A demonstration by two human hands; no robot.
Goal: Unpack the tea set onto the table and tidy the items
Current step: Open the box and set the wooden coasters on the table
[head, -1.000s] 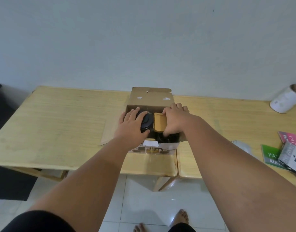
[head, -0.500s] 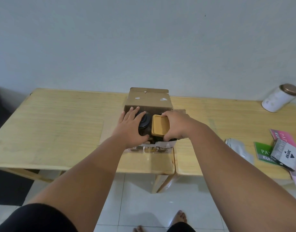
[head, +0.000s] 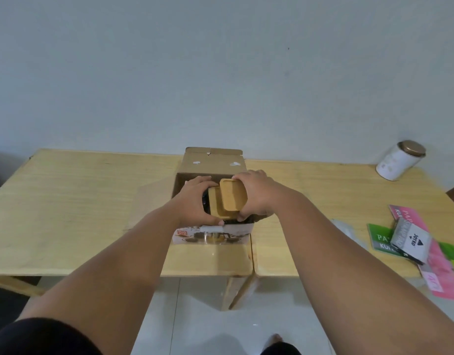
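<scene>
An open cardboard box (head: pixel 213 165) with a printed tea-set picture on its front stands in the middle of the wooden table (head: pixel 79 206). Above its opening I hold a stack of tan wooden trays (head: pixel 232 198) with rounded corners, tilted up toward me. My right hand (head: pixel 256 194) grips the stack's right side. My left hand (head: pixel 195 203) grips its left side, next to a dark round piece (head: pixel 205 201) that is mostly hidden. The box's inside is covered by my hands.
A white canister with a brown lid (head: pixel 400 160) stands at the back right. Pink and green packets (head: pixel 426 242) and a clear plastic bag (head: pixel 345 229) lie at the right edge. A second table (head: pixel 323 190) abuts the first. My feet show on the white tiled floor below.
Both hands have lifted the wooden trays up out of the box and tilted them toward me. My left hand has moved from the dark round piece onto the stack's left side.
</scene>
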